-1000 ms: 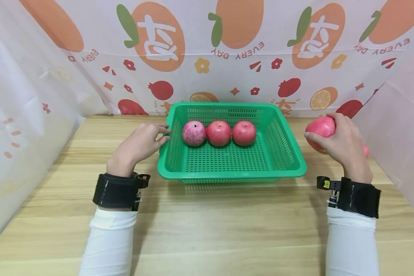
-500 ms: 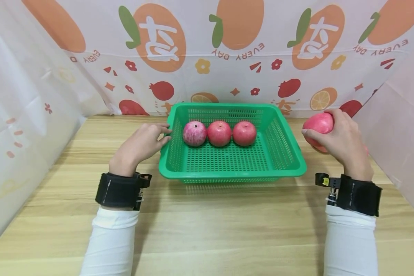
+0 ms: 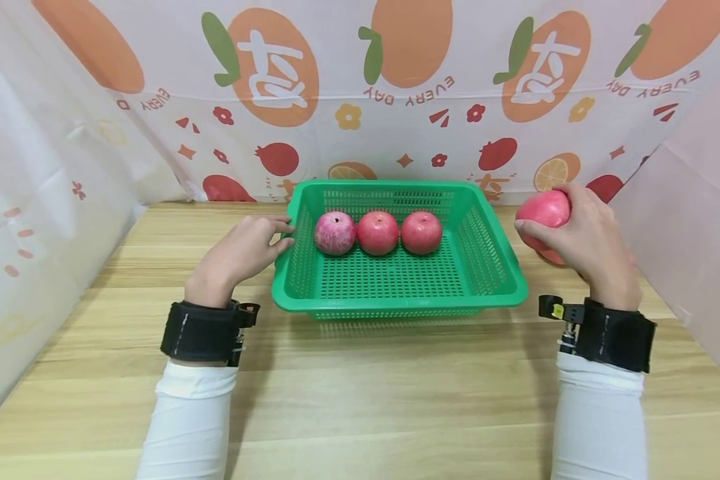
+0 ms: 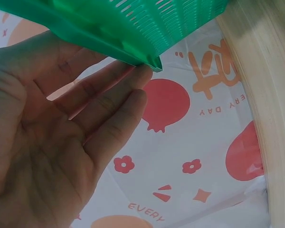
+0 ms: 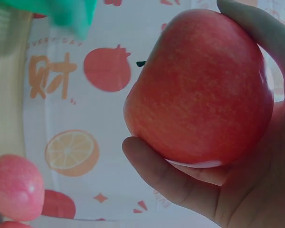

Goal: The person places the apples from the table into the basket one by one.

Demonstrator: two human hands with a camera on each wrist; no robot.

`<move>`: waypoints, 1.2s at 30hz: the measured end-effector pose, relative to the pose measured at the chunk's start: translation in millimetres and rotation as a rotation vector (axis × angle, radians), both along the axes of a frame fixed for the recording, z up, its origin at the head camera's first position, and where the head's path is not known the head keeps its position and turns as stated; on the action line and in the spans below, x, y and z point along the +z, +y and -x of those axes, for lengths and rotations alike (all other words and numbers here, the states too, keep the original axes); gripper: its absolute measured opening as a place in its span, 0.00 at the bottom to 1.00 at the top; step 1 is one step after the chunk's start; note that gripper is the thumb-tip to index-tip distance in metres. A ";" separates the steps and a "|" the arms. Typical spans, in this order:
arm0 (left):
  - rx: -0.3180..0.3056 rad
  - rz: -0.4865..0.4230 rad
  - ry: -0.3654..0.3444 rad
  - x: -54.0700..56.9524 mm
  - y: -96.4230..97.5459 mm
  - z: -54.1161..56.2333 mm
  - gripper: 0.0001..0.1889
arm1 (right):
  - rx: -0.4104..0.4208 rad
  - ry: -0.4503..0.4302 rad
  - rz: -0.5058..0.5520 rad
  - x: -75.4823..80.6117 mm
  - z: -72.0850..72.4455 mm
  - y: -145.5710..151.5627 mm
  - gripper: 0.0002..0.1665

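Observation:
In the head view, a green plastic basket (image 3: 396, 303) stands on the table with a row of three apples in it: a streaky purple-pink apple (image 3: 335, 234) at left, then a red apple (image 3: 378, 233) and another red apple (image 3: 421, 233). My left hand (image 3: 237, 253) touches the basket's left rim; in the left wrist view its fingers (image 4: 107, 107) are fairly straight under the rim. To the right of the basket, my right hand (image 3: 594, 240) grips a red apple (image 5: 199, 90) between thumb and fingers, held above the table.
Below the held apple, part of another apple (image 3: 552, 257) shows on the table. The right wrist view has a pink apple (image 5: 17, 187) and the edge of one more (image 5: 14, 224). A fruit-printed cloth (image 3: 408, 120) hangs behind the wooden table (image 3: 396, 393).
My right hand has shifted slightly left toward the basket, carrying the apple. The left hand stays at the rim, and the three apples in the basket keep their places.

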State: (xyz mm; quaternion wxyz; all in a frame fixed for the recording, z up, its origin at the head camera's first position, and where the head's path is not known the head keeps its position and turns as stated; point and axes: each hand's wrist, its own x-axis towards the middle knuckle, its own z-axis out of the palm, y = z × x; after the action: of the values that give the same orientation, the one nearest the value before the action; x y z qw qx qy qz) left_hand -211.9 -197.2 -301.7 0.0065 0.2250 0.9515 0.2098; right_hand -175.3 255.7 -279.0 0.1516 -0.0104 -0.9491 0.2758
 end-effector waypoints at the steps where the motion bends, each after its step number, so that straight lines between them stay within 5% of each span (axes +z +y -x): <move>1: -0.001 0.002 0.002 0.4 -0.4 0.1 0.18 | 0.002 0.006 0.005 1.8 0.7 -2.2 0.45; 14: 0.001 0.015 0.012 2.4 -0.8 -0.4 0.18 | 0.059 0.012 0.005 13.2 1.9 -25.9 0.47; 36: -0.001 0.026 0.050 1.1 0.1 -7.3 0.19 | 0.205 0.018 -0.036 11.2 5.1 -53.2 0.44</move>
State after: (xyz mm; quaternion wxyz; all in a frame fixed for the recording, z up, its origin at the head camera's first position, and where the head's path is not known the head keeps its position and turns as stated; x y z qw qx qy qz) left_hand -204.5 -197.1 -300.6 -0.0144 0.2303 0.9539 0.1918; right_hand -180.4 202.6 -267.8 0.1312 0.0921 -0.9486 0.2728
